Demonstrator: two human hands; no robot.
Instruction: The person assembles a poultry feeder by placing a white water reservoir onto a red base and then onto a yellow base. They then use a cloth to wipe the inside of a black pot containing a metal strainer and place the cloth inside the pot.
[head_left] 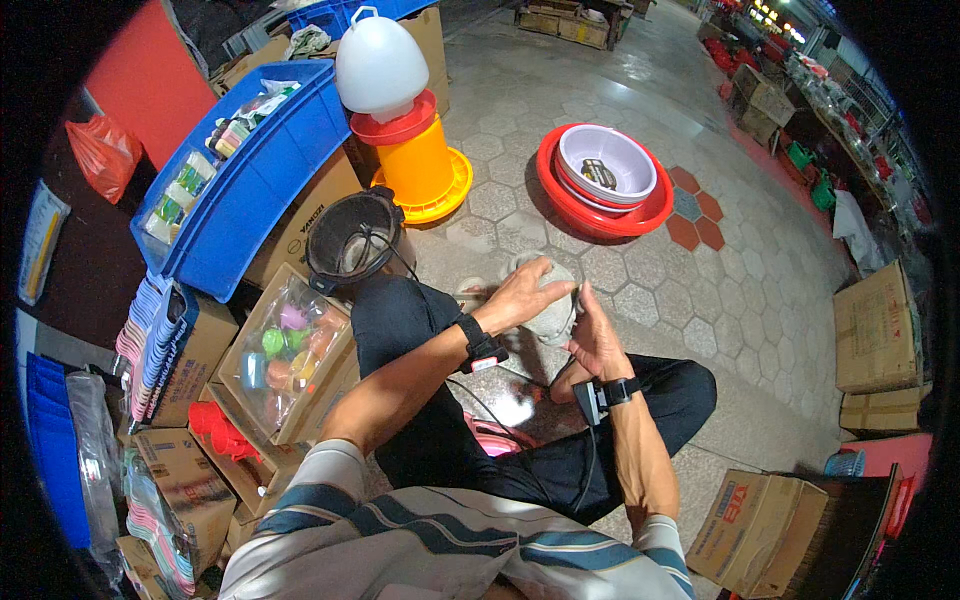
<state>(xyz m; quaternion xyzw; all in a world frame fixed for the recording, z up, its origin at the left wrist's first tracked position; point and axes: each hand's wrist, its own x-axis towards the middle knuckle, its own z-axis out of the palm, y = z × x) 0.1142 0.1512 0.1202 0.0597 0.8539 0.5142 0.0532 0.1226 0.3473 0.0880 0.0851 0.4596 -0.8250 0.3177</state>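
Between my knees is a crumpled pale grey cloth (pixel 551 322). My left hand (pixel 524 296) lies over its top left, fingers bent around it. From the right, my right hand (pixel 597 338) cups the side of the cloth, with its fingers pointing up and its thumb against the fabric. Whether the cloth wraps anything is hidden. Each wrist wears a strapped dark device. By my left knee stands a black bucket (pixel 352 238) with a dark cord hanging from it.
Ahead, white basins (pixel 607 165) nest in a red basin (pixel 560 215). A yellow feeder (pixel 415 165) under a white-domed drinker (pixel 380 65), blue bins (pixel 265 180) and a box of colourful balls (pixel 290 345) crowd my left. Cardboard boxes (pixel 755 530) stand right. A pink object (pixel 490 437) lies between my legs.
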